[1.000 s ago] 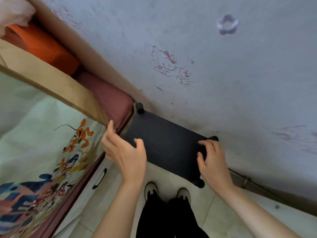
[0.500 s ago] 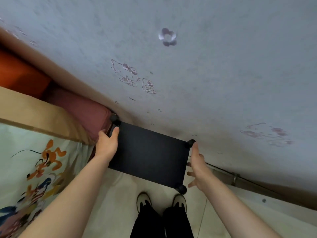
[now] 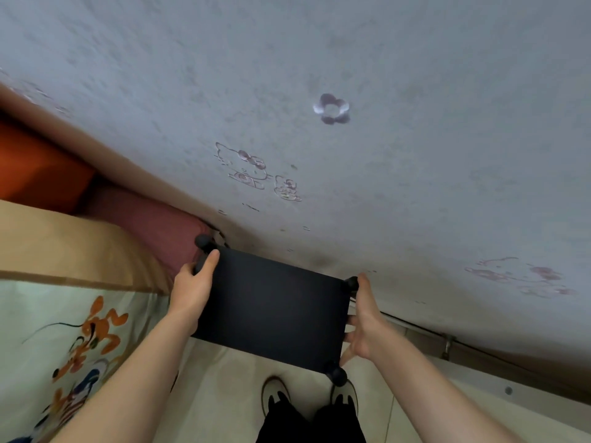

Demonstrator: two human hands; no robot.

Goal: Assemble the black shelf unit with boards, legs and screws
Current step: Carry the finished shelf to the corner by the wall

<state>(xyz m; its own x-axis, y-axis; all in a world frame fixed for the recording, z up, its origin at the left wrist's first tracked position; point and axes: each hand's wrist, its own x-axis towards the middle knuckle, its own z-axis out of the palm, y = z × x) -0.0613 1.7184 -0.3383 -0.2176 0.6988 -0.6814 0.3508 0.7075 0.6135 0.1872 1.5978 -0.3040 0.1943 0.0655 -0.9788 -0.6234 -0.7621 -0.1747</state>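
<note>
The shelf was held level against the wall, above the floor and beside the bed. Its left edge was gripped by the left hand, thumb laid on top near a round cap. The right edge was touched by the right hand, fingers nearly straight, between two more caps.

A second ago both my hands lay on top of the black shelf unit. Now my left hand has its grip on the left edge, thumb over the top, and my right hand presses flat against the right edge, fingers spread between the two corner knobs.
</note>
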